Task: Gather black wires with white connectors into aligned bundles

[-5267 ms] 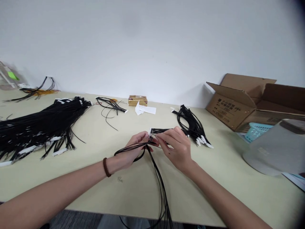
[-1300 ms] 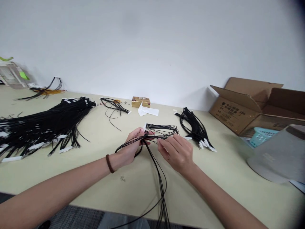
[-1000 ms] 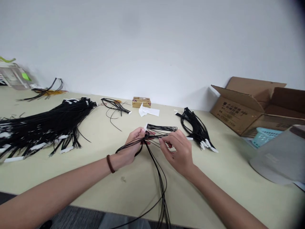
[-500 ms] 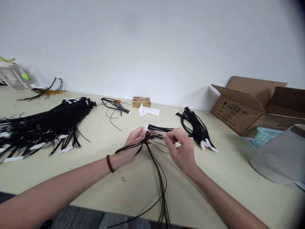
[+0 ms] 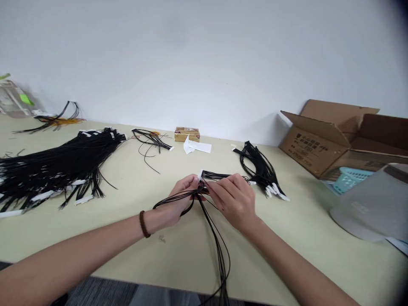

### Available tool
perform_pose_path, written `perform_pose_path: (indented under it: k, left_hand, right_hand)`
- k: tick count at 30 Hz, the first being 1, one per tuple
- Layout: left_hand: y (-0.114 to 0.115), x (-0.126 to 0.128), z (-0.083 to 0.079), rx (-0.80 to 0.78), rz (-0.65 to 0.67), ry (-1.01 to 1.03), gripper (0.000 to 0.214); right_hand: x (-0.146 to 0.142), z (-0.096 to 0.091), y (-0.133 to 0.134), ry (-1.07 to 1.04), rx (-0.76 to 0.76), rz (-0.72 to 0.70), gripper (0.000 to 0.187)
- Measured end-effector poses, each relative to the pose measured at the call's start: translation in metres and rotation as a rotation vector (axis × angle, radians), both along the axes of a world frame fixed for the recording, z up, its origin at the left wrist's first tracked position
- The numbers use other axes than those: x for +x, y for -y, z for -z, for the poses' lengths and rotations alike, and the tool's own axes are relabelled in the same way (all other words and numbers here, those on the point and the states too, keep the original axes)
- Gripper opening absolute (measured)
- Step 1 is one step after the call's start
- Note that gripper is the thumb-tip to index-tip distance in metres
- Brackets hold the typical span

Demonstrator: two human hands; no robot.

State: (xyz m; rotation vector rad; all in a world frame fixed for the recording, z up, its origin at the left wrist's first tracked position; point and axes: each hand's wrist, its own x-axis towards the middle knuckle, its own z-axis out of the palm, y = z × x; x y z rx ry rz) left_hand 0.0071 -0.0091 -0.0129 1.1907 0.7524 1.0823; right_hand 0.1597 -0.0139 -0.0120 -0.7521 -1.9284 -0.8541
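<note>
Black wires (image 5: 219,242) with a white connector (image 5: 200,174) at one end are held over the table. My left hand (image 5: 180,199) is closed round them just below the connector, with some wires looping back over its wrist. Close beside it, my right hand (image 5: 234,199) pinches at the same wires, its fingertips almost meeting the left thumb. The right fingers hide exactly which strands they grip. Part of the bundle runs rightward behind the right hand; other strands hang down past the table's front edge.
A large pile of black wires (image 5: 63,165) lies on the left, and a smaller bundle (image 5: 259,168) lies right of centre. At the back stands a gold tissue pack (image 5: 187,134). An open cardboard box (image 5: 312,146), a teal basket (image 5: 349,180) and a grey bin (image 5: 372,208) occupy the right.
My right hand has moved left along the wires, up to my left hand. The hanging wires have shifted slightly. The view has turned slightly.
</note>
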Motion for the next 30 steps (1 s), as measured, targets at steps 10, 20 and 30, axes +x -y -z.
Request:
perform_pose_path:
  k: [10,20,30]
  left_hand:
    - [0.0,-0.002,0.003,0.104,0.028,-0.063,0.031]
    - [-0.001,-0.003,0.007,0.133,-0.021,-0.095,0.036]
    - [-0.004,-0.003,0.0,-0.043,0.001,0.011,0.024]
  right_hand:
    - [-0.003,-0.001,0.004,-0.064,-0.011,-0.028,0.011]
    - [-0.005,-0.001,0.005,-0.103,-0.093,-0.03,0.01]
    - [0.007,-0.005,-0.005,-0.097,-0.071,0.044,0.008]
